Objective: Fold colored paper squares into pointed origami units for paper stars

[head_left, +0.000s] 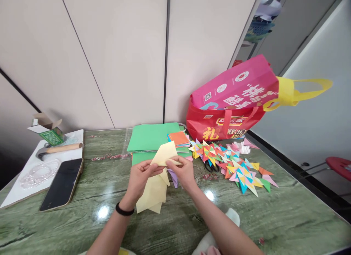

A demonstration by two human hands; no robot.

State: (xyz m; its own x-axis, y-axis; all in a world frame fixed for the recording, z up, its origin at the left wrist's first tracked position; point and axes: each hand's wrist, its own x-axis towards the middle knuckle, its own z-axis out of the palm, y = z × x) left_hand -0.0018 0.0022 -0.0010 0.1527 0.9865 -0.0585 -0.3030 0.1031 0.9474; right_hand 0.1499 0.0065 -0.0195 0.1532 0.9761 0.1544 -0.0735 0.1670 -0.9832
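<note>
Between my two hands is a folded sheet of pale yellow paper (166, 153), raised above the table. My left hand (141, 177) pinches its lower left edge, and a black band circles that wrist. On the right side, my right hand (183, 171) grips the lower edge with thumb and fingers. Below them lie more pale yellow sheets (151, 192) and a small purple folded piece (173, 177). Behind my hands rest a stack of green paper (153, 136) and a smaller pile of square paper with orange on top (178, 138).
Many colourful folded paper pieces (241, 174) spread at the right, with black scissors handles (212, 167) partly under them. A red bag (216, 123) holds a pink box (238, 83). At left are a phone (62, 183), a wooden-handled tool (63, 148) and an open box (51, 132).
</note>
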